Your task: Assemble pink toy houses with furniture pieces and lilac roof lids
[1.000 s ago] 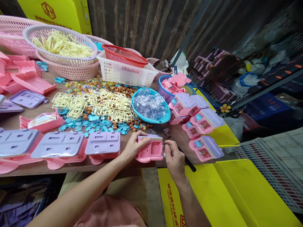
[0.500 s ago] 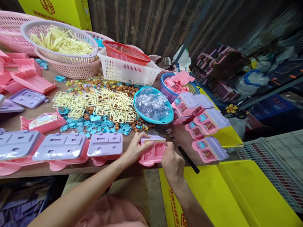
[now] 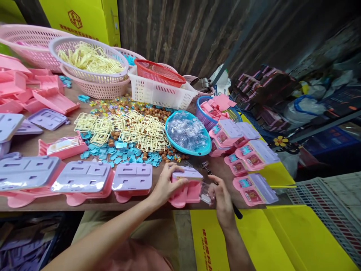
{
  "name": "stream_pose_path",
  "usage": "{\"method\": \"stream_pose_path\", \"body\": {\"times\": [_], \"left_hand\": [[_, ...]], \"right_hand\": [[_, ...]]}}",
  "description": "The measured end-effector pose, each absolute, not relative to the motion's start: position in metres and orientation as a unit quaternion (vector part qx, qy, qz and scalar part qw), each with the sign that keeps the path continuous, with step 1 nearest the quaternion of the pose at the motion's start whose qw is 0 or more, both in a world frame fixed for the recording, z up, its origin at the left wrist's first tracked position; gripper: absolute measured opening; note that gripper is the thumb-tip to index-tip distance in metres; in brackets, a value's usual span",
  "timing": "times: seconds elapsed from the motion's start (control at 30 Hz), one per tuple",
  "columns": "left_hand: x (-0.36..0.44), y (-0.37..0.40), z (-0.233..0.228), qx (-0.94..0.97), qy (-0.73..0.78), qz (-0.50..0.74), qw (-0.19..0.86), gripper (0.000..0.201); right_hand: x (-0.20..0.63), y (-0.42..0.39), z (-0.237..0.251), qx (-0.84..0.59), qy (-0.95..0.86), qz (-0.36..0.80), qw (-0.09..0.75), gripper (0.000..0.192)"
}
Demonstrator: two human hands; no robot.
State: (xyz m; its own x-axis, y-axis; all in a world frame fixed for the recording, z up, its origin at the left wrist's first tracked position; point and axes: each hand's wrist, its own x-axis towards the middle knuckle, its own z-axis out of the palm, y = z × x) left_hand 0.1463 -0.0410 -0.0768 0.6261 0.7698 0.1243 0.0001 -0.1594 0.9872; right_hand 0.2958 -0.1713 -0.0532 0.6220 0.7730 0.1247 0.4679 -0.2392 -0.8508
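Observation:
My left hand (image 3: 168, 184) is closed around the left side of a small pink toy case (image 3: 186, 194) with a lilac top, which sits near the table's front edge. Beside the case's right side, my right hand (image 3: 224, 201) pinches a clear plastic piece (image 3: 206, 193), its far edge close to the case. A hammer (image 3: 237, 212) with a black handle lies partly hidden behind the right hand. More clear plastic pieces (image 3: 186, 131) fill the turquoise bowl (image 3: 203, 152) beyond the case.
Lilac-topped pink cases (image 3: 132, 178) line the front edge at left; finished-looking ones (image 3: 251, 190) stack at right. Cream frames (image 3: 152, 131), blue parts (image 3: 121, 154) and brown pieces (image 3: 156, 111) lie heaped mid-table. Baskets (image 3: 96, 88) stand behind. Yellow cardboard (image 3: 248, 233) sits at lower right.
My right hand has moved from the case's upper right corner out to the right, and a clear plastic piece now shows in it. The left hand stays on the case. The view has shifted slightly.

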Motion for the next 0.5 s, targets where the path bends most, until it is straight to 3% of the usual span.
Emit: {"method": "stream_pose_path", "body": {"times": [0.07,0.17,0.3,0.5], "left_hand": [[0.140,-0.043,-0.077,0.725,0.243,0.336,0.549,0.022],[0.129,-0.045,-0.078,0.779,0.205,0.295,0.514,0.026],[0.123,-0.045,-0.081,0.768,0.228,0.299,0.519,0.025],[0.129,-0.041,-0.077,0.736,0.263,0.327,0.531,0.017]], "right_hand": [[0.308,-0.167,-0.057,-0.771,-0.400,0.155,0.471,0.050],[0.328,-0.148,-0.064,-0.788,-0.442,0.105,0.416,0.041],[0.340,-0.101,-0.078,-0.782,-0.502,0.078,0.362,0.026],[0.339,-0.058,-0.108,-0.801,-0.516,0.038,0.300,0.019]]}}
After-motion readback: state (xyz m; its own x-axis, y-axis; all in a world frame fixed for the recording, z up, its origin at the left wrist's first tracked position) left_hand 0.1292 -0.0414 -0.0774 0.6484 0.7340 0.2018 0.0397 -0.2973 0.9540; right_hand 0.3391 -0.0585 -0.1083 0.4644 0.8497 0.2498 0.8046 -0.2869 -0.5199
